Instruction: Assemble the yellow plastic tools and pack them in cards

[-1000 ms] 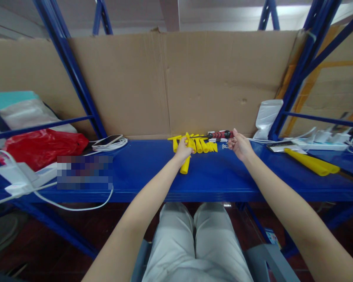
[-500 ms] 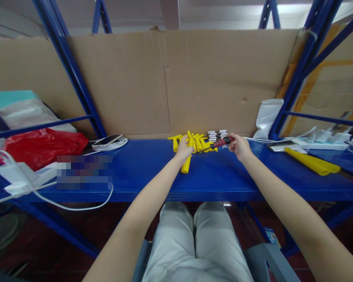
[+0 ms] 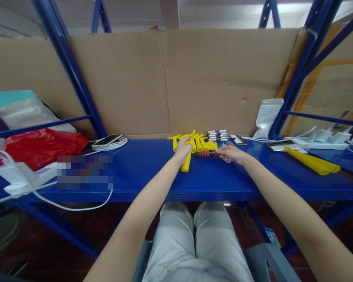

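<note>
My left hand (image 3: 183,149) is closed around a yellow T-shaped tool handle (image 3: 186,163); its round tube end points toward me and the fingers cover its middle. Several similar yellow T-shaped pieces (image 3: 199,145) lie in a row just behind and to the right. A red and black screwdriver (image 3: 205,154) lies low over the blue tabletop, right of the held handle. My right hand (image 3: 231,153) has its fingers pinched at the screwdriver's right end; exactly what sits between the fingertips is hard to make out.
Behind the yellow pieces is a stack of white, dark-banded pieces (image 3: 217,135), with a small black-and-white packet (image 3: 238,140) beside it. Two long yellow tubes (image 3: 312,160) lie right. Cables, a phone (image 3: 107,140) and a red bag (image 3: 44,145) are left. Cardboard (image 3: 208,78) walls the back.
My right hand and the screwdriver have moved left and down toward the tabletop, uncovering the small black-and-white packet. My left hand stays on the yellow handle, almost unmoved.
</note>
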Motion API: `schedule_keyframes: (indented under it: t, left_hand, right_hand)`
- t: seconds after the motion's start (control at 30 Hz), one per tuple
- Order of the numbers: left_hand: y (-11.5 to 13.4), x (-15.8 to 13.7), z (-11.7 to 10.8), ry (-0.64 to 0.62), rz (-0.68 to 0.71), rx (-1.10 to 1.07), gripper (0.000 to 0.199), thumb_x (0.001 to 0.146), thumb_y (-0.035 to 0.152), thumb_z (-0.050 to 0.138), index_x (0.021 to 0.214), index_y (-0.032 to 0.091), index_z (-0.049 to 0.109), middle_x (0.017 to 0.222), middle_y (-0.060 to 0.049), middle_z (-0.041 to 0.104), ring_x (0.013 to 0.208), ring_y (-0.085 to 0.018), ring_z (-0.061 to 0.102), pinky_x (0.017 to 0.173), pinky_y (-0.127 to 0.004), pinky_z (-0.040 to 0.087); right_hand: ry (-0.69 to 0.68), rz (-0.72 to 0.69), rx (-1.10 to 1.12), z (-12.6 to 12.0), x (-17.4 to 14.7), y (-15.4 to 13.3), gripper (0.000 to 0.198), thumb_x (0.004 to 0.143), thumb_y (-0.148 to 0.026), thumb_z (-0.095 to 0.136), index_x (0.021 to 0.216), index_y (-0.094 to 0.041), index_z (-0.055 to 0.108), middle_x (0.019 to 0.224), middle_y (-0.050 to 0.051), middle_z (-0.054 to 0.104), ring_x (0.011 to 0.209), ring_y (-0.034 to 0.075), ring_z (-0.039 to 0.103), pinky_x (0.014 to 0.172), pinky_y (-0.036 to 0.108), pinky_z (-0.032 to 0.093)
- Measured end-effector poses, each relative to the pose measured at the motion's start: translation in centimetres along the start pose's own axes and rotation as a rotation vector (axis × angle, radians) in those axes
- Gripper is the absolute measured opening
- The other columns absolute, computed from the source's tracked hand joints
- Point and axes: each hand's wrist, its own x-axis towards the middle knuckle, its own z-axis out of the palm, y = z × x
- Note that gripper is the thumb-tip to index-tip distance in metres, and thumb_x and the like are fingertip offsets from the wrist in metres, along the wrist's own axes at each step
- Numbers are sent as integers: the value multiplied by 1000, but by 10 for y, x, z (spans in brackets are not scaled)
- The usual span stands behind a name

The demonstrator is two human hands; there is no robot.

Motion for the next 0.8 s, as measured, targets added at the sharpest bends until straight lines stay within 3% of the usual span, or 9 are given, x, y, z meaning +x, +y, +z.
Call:
schedule_keyframes:
  t: [0.2,0.67,0.8]
  left_hand:
    - [1,-4,-1,-13,-47,17,67,70,-8,59,134,14,63,132,-13,68,110,-21,69,95,-30,54]
    - [-19,3,6,24,-71,132,71,66,-1,70,134,14,56,134,-15,60,116,-22,64,96,-30,53]
    - [-17,3,6,27,-60,152,63,68,1,68,130,15,60,131,-15,62,115,-22,65,98,-32,52]
  right_hand:
    - [-7,-51,-67,-3,5,5,35,77,-31,82,61,-18,53,42,-5,48,34,5,39,30,14,26]
    - [25,-74,-80,-2,5,4,28,81,-22,75,62,-17,56,47,-3,54,34,5,43,29,13,30]
    - [64,-78,-114,0,2,2,24,84,-16,69,63,-17,56,48,-3,55,35,5,43,29,14,30]
